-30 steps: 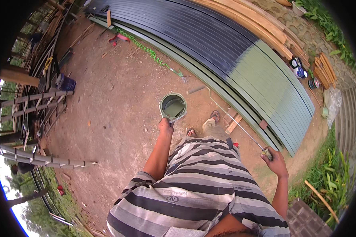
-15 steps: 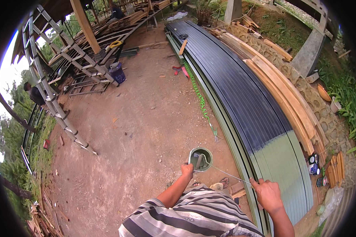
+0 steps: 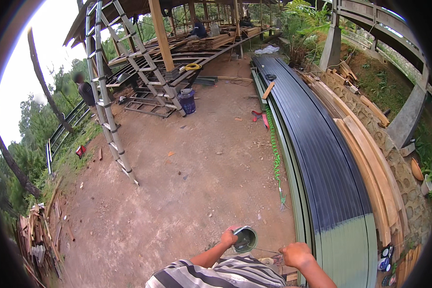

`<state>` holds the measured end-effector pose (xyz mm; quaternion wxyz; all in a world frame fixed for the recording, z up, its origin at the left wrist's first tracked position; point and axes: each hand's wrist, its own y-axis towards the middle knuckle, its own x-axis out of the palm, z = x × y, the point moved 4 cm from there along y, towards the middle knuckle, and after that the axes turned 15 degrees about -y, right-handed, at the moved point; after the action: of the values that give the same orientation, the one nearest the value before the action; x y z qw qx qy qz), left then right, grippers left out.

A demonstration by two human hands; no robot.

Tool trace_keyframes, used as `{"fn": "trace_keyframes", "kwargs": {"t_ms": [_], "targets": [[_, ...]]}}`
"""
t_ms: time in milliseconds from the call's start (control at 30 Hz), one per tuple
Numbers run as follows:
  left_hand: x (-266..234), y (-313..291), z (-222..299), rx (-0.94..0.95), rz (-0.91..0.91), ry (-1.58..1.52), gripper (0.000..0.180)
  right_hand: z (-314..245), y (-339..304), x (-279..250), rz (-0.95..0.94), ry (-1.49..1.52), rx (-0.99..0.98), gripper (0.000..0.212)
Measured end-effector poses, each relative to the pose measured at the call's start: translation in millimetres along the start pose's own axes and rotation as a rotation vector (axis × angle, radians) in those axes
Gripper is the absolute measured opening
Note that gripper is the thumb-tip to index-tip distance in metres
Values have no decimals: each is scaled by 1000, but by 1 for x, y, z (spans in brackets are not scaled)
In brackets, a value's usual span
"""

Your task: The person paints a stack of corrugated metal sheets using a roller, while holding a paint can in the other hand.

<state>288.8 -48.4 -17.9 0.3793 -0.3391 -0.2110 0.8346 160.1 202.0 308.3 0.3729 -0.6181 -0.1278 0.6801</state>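
My left hand (image 3: pixel 229 237) grips the rim of a small round bucket (image 3: pixel 254 243), which tilts in front of my striped shirt. Green paint coats its inside. My right hand (image 3: pixel 296 255) is closed round the end of a thin-rodded paint roller (image 3: pixel 268 250). The rod runs left to the bucket, and its head is hard to make out there. Close by on the right lies a stack of long grooved boards (image 3: pixel 317 153). Their far stretch is dark, while the near end (image 3: pixel 345 249) is light green.
Left stands a bamboo ladder (image 3: pixel 111 127), with a person (image 3: pixel 85 91) behind it. A purple bucket (image 3: pixel 187 102) sits near a wooden post. A green coiled hose (image 3: pixel 275 153) lies along the boards. Timber planks (image 3: pixel 369 168) and paint cans (image 3: pixel 384 258) are on the right.
The view has swung up and left, so the scene sits farther right and lower. The bucket is now more tilted. Both hands keep their holds.
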Motion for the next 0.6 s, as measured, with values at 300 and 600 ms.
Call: {"fn": "trace_keyframes", "kwargs": {"t_ms": [300, 600], "targets": [[2, 0, 48, 39, -131, 175, 44, 42, -2, -9, -113, 4, -30, 35], [61, 12, 134, 232, -178, 467, 53, 135, 2, 7, 39, 156, -26, 23]]}}
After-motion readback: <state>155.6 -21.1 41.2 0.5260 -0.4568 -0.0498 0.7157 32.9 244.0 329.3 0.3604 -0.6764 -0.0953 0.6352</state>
